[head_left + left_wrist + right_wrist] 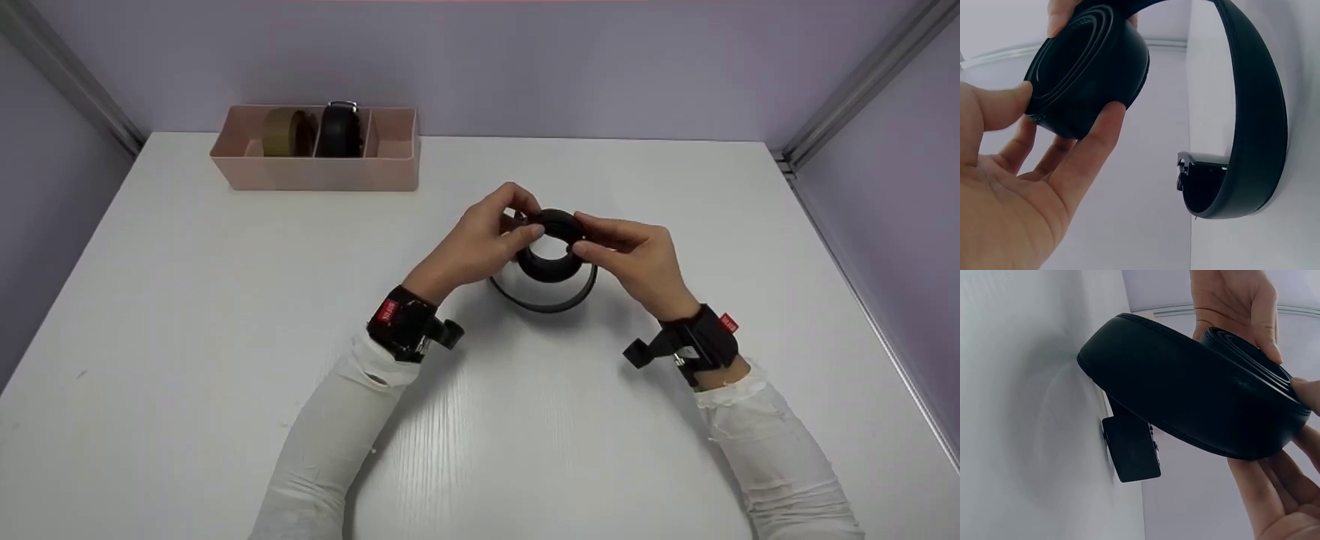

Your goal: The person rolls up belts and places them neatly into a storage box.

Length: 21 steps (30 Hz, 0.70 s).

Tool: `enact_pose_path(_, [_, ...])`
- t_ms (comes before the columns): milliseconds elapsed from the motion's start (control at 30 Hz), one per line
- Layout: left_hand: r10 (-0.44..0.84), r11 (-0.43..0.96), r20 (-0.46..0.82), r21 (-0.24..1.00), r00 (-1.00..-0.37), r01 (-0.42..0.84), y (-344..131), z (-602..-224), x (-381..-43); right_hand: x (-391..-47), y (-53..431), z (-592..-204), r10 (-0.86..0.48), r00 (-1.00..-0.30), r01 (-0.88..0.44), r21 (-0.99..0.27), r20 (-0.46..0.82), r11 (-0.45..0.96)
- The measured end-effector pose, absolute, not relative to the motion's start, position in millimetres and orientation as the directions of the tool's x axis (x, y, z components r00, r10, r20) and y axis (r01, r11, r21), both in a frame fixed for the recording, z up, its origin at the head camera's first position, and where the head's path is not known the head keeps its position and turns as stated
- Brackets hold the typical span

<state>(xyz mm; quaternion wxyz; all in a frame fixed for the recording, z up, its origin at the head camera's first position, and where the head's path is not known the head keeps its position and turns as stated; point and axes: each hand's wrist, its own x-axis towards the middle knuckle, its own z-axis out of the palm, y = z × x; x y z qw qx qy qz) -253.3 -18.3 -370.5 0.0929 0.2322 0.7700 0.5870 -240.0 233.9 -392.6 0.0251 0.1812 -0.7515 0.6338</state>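
A black belt (551, 270) is partly rolled into a coil, held above the white table between both hands. Its loose outer end hangs as a wide loop below the coil, with a metal buckle (1183, 171) at the end in the left wrist view. My left hand (480, 236) grips the coil's left side, thumb on its near face and fingers behind. From the right, my right hand (637, 255) pinches the coil between thumb and fingers. In the right wrist view, the loose strap (1174, 388) sweeps from the coil toward the table.
At the back left of the white table (187, 300) stands a pink divided box (322, 174). It contains a tan rolled belt (279, 133) and a black rolled belt (339, 133) with a metal buckle. Grey walls enclose the table's back and sides.
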Motion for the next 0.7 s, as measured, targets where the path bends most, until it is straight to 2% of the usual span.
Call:
enact_pose_path(200, [0.543,0.283,0.131,0.902,-0.83,0.327,-20.0,-369.8,-253.5,-240.3,237.4,-391.8,-0.304,-0.917,-0.326,-0.924,0.258,0.199])
enact_pose_path(467, [0.603,0.356,0.055,0.874,-0.796,0.33,-18.8,-370.0,-253.7,-239.6,240.9,-389.7,-0.402,-0.898,-0.313,-0.903,0.18,0.294])
enact_pose_path(700, [0.571,0.34,0.082,0.882,-0.817,0.326,-16.7,-371.8,-253.5,-238.8,239.1,-388.9,-0.386,-0.903,-0.313,-0.903,0.187,0.293])
